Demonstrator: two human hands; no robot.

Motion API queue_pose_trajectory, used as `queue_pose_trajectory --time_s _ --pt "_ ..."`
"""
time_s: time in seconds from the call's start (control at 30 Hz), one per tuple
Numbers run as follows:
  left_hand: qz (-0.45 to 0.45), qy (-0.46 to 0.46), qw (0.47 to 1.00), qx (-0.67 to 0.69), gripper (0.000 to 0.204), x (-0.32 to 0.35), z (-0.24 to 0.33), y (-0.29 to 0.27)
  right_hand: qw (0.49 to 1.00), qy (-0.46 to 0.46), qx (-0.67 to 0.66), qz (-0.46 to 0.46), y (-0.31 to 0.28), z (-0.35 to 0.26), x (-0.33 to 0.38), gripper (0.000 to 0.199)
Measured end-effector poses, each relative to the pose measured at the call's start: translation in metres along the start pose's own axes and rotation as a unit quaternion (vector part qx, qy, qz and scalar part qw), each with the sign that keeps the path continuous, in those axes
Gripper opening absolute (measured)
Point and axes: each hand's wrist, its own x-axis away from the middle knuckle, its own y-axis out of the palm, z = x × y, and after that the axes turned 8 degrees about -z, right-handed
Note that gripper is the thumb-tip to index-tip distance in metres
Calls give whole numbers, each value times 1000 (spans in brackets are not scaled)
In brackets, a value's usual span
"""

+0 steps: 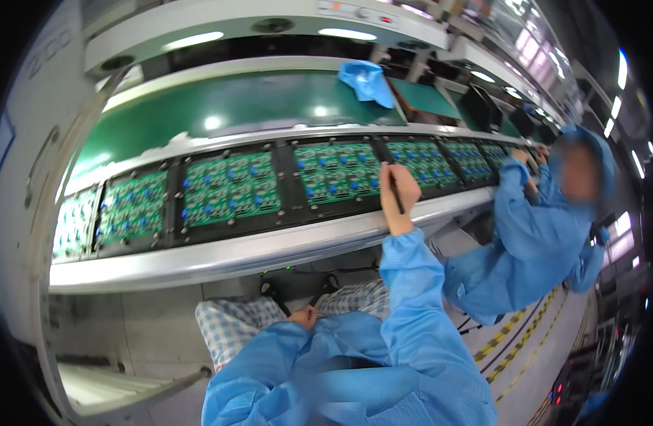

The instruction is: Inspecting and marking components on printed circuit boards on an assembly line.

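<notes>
My right hand [400,186] is closed around a thin black tool [397,195], shaped like tweezers or a pen; its exact kind cannot be made out. It is raised over the conveyor line, in front of a black tray [286,177] that frames a panel of green circuit boards [337,169] with blue components. On my lap lies my left hand [302,317], its fingers curled in; whether anything is inside them is hidden. Left of the right hand, more green circuit boards [231,186] sit in similar black frames along the line.
A silver rail [220,261] edges the line's near side. Behind runs a green bench surface [262,99] with a blue cap-like cloth [368,82] on it. A co-worker in blue [529,220] works at the line on the right. A white panel [39,113] stands at left.
</notes>
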Motion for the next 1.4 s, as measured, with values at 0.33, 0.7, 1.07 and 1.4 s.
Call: queue_pose_trajectory --time_s 0.33,0.7,1.07,1.4 --pt "140 142 977 75 13 8 142 -47 992 76 8 97 -11 43 -16 13" --pt "-62 733 670 104 28 82 440 -203 997 53 -17 44 -6 56 -1 13" --pt "-85 748 658 -21 33 121 475 -262 938 235 -232 106 2 59 17 14" --pt "140 743 623 201 35 124 481 -233 954 222 -183 86 -10 59 8 8"
